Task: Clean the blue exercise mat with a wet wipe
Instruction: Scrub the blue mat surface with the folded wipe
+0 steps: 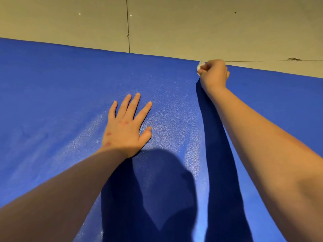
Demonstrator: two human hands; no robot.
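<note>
A person's left hand [126, 127] lies flat, fingers spread, on the blue exercise mat [61, 88]. The right hand [214, 74] clutches a wet wipe [199, 65] at the far edge (an overshoot would likely drag it onto the tile floor [174, 23]).

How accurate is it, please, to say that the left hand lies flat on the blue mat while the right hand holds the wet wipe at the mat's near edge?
Only the edge is wrong: the head view shows the right hand holding the wet wipe at the far edge of the blue mat, not the near one. The left hand does lie flat on the mat.
</note>
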